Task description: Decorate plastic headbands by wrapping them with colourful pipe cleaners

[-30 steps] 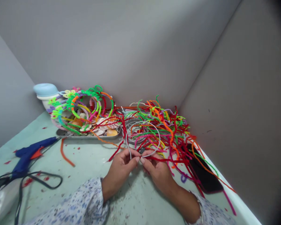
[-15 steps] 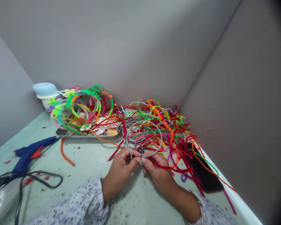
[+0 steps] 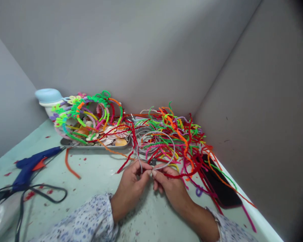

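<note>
My left hand [image 3: 131,183] and my right hand [image 3: 173,188] meet at the middle, thumbs and forefingers pinched together. Between them they hold a loop of thin grey wire [image 3: 174,148], upright with its round part pointing away from me. A fuzzy red pipe cleaner [image 3: 181,175] trails to the right from beside my right fingers; its end at the pinch is covered by the fingertips. Just behind the fingertips lies a small black object [image 3: 153,162], partly hidden.
A heap of colourful pipe cleaners [image 3: 176,131] and coiled wire lies behind my hands. Decorated headband-like rings [image 3: 101,98] rest on a metal tray [image 3: 108,147] of seashells. At left are a blue glue gun [image 3: 27,168] and a lidded cup [image 3: 49,97]; at right, a black phone [image 3: 223,191].
The red pipe cleaner's trailing part has shifted and now bends up toward the heap. My right hand's lower fingers have moved slightly; the wire loop stays almost in place.
</note>
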A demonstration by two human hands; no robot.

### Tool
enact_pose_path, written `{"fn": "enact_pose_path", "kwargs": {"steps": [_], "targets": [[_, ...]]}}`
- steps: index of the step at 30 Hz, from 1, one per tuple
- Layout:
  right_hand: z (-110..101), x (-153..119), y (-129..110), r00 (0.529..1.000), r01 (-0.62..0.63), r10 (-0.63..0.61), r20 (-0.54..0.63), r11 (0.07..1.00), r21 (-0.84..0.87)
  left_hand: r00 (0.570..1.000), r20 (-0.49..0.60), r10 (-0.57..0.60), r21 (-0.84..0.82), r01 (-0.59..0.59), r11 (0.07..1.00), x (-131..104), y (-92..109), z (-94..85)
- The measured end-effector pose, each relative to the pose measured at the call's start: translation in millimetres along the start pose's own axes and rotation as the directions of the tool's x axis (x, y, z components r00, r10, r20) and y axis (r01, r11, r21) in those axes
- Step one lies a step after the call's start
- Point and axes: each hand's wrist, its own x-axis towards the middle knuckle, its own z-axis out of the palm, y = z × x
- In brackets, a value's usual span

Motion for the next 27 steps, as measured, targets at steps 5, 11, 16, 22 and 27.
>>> {"fn": "enact_pose_path", "kwargs": {"steps": [5,11,16,22,27], "targets": [[2.0,-1.9,-0.9,1.000,-0.014,0.014,-0.014,1.000,0.013,1.000,0.004,0.009,0.044,-0.009,0.999,-1.8,-2.7,-0.4],[2.7,-1.3,2.8,0.999,-0.024,0.025,-0.021,0.999,0.043,0.999,0.024,0.046,0.165,-0.049,0.985,-1.9,-6.3,-2.9],[1.2,0.5,4.2,0.999,-0.033,0.033,0.006,0.997,0.063,0.997,0.020,0.073,0.170,-0.075,0.983,-1.2,-1.7,-0.2],[0.8,2.1,5.3,1.000,-0.015,0.015,0.006,0.998,0.063,0.999,0.017,-0.029,0.109,0.027,0.994,-1.6,-6.6,1.6],[1.4,1.9,3.2,0.999,-0.032,0.032,-0.015,0.999,0.035,0.995,0.085,-0.045,0.194,0.028,0.981,-1.0,-9.7,0.5]]}}
